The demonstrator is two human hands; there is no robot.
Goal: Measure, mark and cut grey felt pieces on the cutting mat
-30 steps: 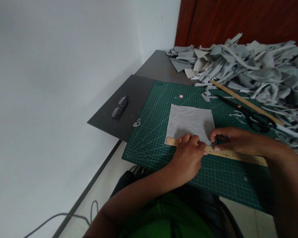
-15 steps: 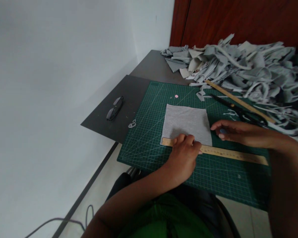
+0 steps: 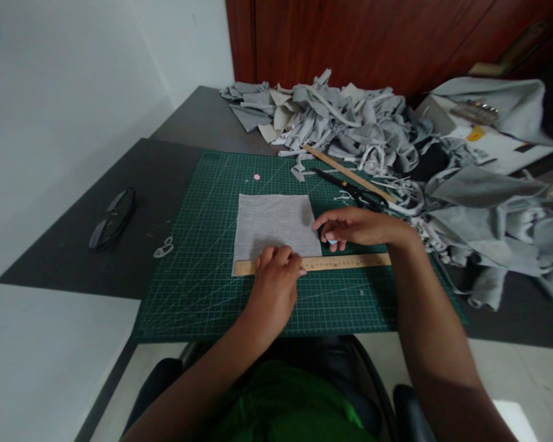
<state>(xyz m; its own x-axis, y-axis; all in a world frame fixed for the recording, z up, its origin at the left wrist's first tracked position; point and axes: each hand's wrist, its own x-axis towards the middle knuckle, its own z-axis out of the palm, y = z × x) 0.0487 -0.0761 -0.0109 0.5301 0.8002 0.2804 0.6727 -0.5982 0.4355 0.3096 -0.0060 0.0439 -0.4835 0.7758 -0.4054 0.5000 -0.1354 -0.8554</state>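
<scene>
A grey square of cloth (image 3: 274,221) lies flat on the green cutting mat (image 3: 202,301). Across its near edge runs a wooden ruler (image 3: 345,263), which extends past the cloth to the right. My left hand (image 3: 275,282) presses down on the ruler, its fingers curled over it. Just beyond the cloth's right edge, my right hand (image 3: 361,227) hovers with a small piece of blue tailor's chalk (image 3: 332,241) in its bent fingers. The index fingertip is close to the cloth's edge; whether it touches, I cannot tell. My right forearm hides the ruler's far end.
Black scissors (image 3: 345,184) and a second wooden strip (image 3: 350,174) lie behind my right hand. A heap of grey fabric scraps (image 3: 340,116) covers the back; more scraps (image 3: 492,209) lie right. Eyeglasses (image 3: 113,220) rest left, and a pink disc (image 3: 256,177) sits on the mat.
The head view has turned right, bringing more scraps and a white box into view. My left hand stays on the ruler, while my right hand remains beside the cloth with the chalk.
</scene>
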